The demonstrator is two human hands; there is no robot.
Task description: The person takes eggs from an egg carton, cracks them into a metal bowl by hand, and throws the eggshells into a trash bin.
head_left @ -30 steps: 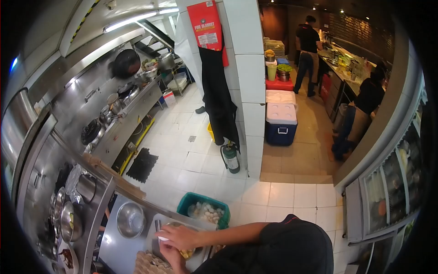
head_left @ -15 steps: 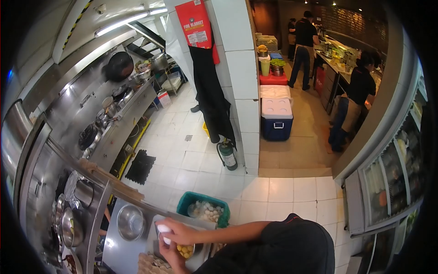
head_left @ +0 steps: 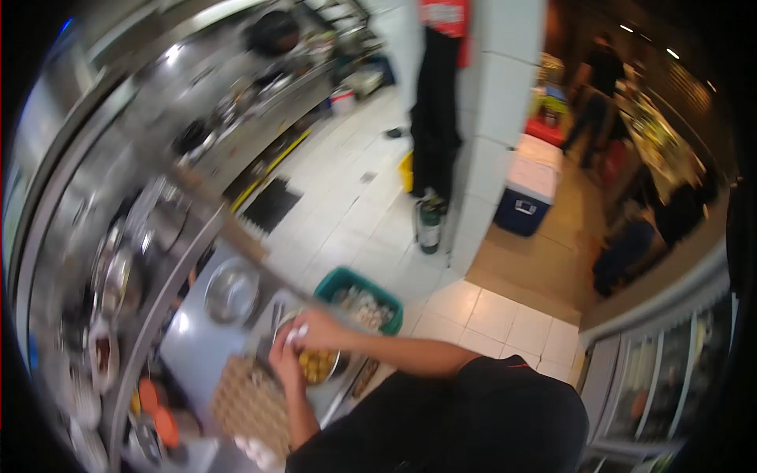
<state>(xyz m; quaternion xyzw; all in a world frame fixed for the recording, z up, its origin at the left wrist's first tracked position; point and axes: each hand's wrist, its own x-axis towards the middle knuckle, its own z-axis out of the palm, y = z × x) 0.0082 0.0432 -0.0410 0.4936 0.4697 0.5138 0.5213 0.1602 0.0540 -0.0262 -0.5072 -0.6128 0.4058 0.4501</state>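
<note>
My right hand and my left hand meet, both closed around a white egg, blurred and partly covered by fingers; whether its shell is whole I cannot tell. Just below them a metal bowl holds several yellow egg yolks. Beside my left forearm lies a cardboard egg tray, with white eggs at its near end. A teal bin of white eggshells stands past my right hand.
A steel bowl sits on the metal counter. Shelves with pans and orange-topped items are at left. A fire extinguisher and a blue cooler stand beyond. Two people are in the room at right.
The view has swung, bringing more of the egg tray and the eggs near it into sight. Two white eggs showed at my hands before; now one blurred white shape does. My hands remain together.
</note>
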